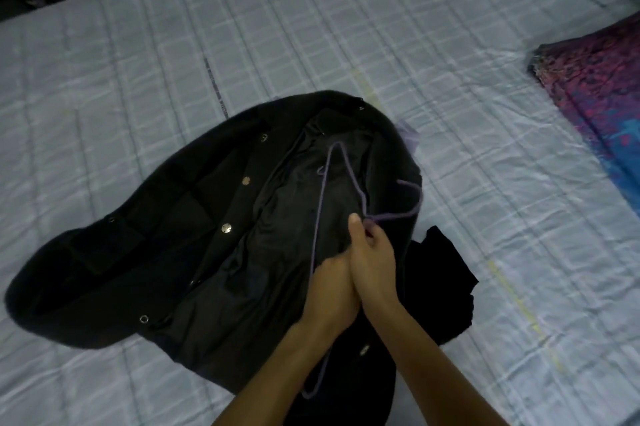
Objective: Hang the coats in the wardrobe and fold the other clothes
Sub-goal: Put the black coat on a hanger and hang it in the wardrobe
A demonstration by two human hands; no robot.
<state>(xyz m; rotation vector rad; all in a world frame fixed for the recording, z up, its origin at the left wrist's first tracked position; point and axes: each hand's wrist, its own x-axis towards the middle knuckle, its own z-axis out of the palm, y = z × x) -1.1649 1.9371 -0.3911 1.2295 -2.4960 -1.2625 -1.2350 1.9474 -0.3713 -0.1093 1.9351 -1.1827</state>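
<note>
bed: pale checked quilt [415, 27] | right edge: purple-blue patterned fabric [602, 79]

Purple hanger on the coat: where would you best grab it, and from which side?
By the neck just under its hook, where both wire arms meet, so it should balance. The purple hanger lies on the open coat, so come from above on the near side and pinch; the right hand holds it there.

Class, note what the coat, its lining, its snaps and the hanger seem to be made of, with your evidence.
Coat: dull, fuzzy black, likely wool-type cloth. Lining: smooth with a faint sheen, probably satin-like synthetic. Snaps: silvery glints, metal. Hanger: thin purple rod, bent; coated wire or plastic, cannot tell.
</note>
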